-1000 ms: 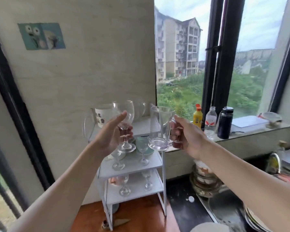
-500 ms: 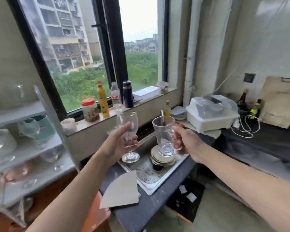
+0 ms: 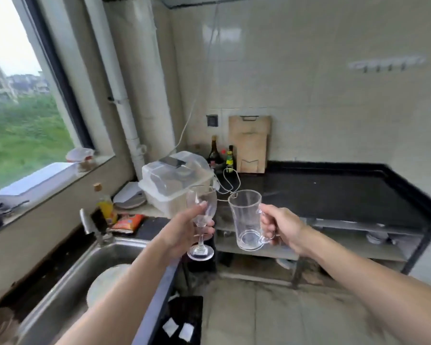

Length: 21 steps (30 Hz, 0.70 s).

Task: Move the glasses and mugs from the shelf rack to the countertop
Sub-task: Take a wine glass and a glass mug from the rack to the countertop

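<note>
Your left hand (image 3: 184, 232) grips the wine glass (image 3: 201, 220) upright, your right hand (image 3: 281, 226) the mug (image 3: 246, 220) by its handle, probably bound for the dark surface (image 3: 334, 192) at centre right.

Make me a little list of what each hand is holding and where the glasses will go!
left hand: holds a wine glass at the bottom of its bowl, upright
right hand: holds a clear glass mug by its handle, upright
both glasses: empty, up in the air, side by side, not touching
likely landing spot: the black countertop, mostly bare
at its back: a wooden cutting board and bottles
lower left: a metal sink
</note>
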Each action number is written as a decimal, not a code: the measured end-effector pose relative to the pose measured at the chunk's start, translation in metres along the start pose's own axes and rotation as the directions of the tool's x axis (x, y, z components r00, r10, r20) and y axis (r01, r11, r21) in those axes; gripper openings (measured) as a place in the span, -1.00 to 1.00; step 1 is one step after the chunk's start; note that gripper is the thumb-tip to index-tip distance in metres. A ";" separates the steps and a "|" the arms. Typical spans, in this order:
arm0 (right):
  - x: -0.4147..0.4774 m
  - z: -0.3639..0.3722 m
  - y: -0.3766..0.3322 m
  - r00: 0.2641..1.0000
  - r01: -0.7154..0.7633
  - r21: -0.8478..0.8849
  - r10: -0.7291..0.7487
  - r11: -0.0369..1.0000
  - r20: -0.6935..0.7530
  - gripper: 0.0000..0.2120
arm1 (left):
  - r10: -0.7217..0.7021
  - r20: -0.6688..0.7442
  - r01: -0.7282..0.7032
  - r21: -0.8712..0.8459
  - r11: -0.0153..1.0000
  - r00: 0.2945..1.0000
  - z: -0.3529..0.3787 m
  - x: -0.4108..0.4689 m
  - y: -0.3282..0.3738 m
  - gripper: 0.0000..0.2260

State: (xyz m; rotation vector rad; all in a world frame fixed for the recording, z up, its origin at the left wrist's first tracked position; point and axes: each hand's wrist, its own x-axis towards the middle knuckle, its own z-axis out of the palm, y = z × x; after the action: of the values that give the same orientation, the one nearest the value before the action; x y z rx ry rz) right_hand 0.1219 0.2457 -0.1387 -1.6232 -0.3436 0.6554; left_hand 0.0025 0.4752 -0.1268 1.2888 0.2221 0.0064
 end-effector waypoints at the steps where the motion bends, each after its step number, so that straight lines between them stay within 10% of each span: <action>1: 0.008 -0.016 -0.002 0.999 -0.005 0.004 0.005 1.000 -0.043 -0.55 | -0.007 0.033 0.007 0.016 1.000 0.999 0.008 0.026 0.002 -0.65; 21: 0.080 -0.374 0.047 0.818 -0.085 0.107 0.131 0.991 -0.560 -0.57 | -0.289 0.412 0.224 0.199 0.954 0.864 0.284 0.398 -0.055 -0.61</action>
State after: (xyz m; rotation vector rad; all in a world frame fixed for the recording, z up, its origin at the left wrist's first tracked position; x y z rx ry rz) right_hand 0.4001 -0.0176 -0.1842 -1.6874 0.2145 0.2356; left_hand 0.4331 0.2408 -0.1696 1.3608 0.0033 -0.5356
